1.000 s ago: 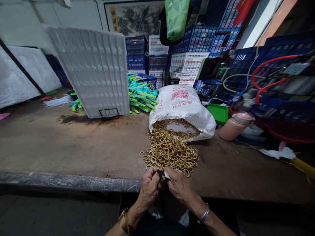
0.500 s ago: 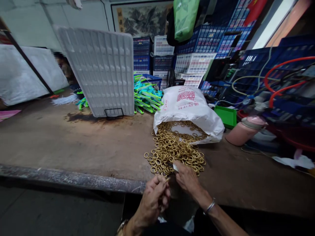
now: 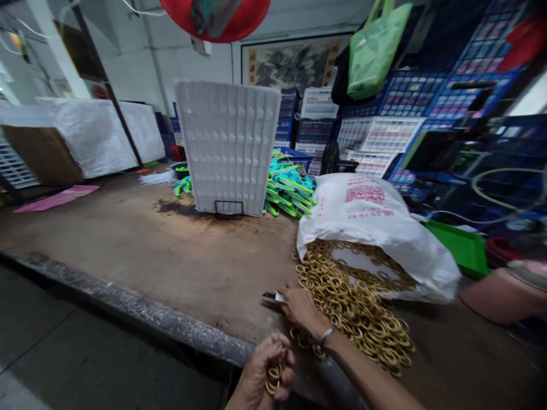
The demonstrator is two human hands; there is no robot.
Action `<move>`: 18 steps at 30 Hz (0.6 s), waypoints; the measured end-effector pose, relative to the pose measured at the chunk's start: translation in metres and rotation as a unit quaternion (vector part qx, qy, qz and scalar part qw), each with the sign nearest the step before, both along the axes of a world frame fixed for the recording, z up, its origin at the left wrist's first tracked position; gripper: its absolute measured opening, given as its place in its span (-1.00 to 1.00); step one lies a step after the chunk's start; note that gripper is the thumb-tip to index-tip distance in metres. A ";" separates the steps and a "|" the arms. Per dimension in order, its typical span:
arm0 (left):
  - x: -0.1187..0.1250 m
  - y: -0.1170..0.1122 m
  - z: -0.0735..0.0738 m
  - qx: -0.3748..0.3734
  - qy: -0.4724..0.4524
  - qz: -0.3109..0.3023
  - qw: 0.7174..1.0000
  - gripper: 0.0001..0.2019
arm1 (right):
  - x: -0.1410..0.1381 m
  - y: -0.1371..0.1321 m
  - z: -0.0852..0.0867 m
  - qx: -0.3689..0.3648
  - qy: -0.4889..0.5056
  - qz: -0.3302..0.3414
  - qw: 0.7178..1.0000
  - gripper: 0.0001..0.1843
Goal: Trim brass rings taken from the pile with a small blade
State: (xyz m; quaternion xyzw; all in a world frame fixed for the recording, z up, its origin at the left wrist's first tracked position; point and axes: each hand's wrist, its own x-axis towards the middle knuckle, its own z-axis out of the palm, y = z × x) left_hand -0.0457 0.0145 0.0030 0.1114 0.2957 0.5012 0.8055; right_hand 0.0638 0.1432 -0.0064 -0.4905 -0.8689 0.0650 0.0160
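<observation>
My left hand (image 3: 260,367), low at the table's front edge, is curled around several gold-coloured rings (image 3: 274,373). Further up, my right hand (image 3: 301,310) grips a small knife-like tool (image 3: 273,296), whose dark tip points left over the bare tabletop. Its exact kind is hard to make out. Beside and under the right forearm spreads a heap of loose gold-coloured rings (image 3: 350,302). They spill from the mouth of a white sack (image 3: 380,216) lying on its side, with red print on top.
A white ribbed plastic panel (image 3: 231,148) stands upright in a black wire holder (image 3: 228,209). Green and turquoise plastic pieces (image 3: 288,185) are piled behind it. To the right are a green tray (image 3: 459,247) and a pink bottle (image 3: 504,293). The wooden table (image 3: 205,256) extends left.
My right hand has moved left off the ring heap with the tool. The left hand has turned, showing several rings in it. The view has swung left.
</observation>
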 end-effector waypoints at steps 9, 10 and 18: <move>-0.010 0.023 -0.033 0.022 0.033 0.045 0.998 -0.64 | 0.001 0.014 0.008 -0.025 0.008 0.014 1.000 -0.83; -0.011 0.025 -0.034 0.034 0.044 0.044 0.997 -0.63 | 0.001 0.015 0.008 -0.026 0.004 0.014 1.000 -0.84; -0.012 0.042 -0.035 0.050 0.079 0.093 0.991 -0.52 | 0.005 0.021 -0.004 -0.017 0.025 0.035 0.999 -0.76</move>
